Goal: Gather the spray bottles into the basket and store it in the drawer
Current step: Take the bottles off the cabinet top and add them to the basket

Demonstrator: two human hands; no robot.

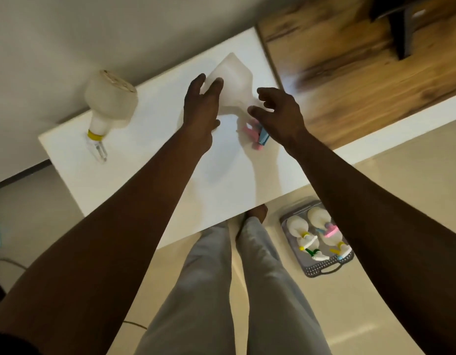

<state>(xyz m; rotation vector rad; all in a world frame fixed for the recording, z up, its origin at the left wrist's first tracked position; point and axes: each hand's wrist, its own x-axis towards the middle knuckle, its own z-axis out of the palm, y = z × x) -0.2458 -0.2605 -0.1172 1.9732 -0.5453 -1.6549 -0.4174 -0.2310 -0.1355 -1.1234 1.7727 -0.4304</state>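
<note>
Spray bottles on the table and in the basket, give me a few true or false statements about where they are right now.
1. Two spray bottles lie on the white table. True: pink-trigger bottle, yellow-collar bottle.
2. The basket sits on the table. False: it is on the floor.
3. The basket is empty. False: it holds several bottles.
4. Both the left hand and the right hand are at the pink-trigger bottle. True.

Two spray bottles [232,80] [110,103] on the white table [145,160], four more in one basket [321,267] — two hands [201,108] [280,114]
</note>
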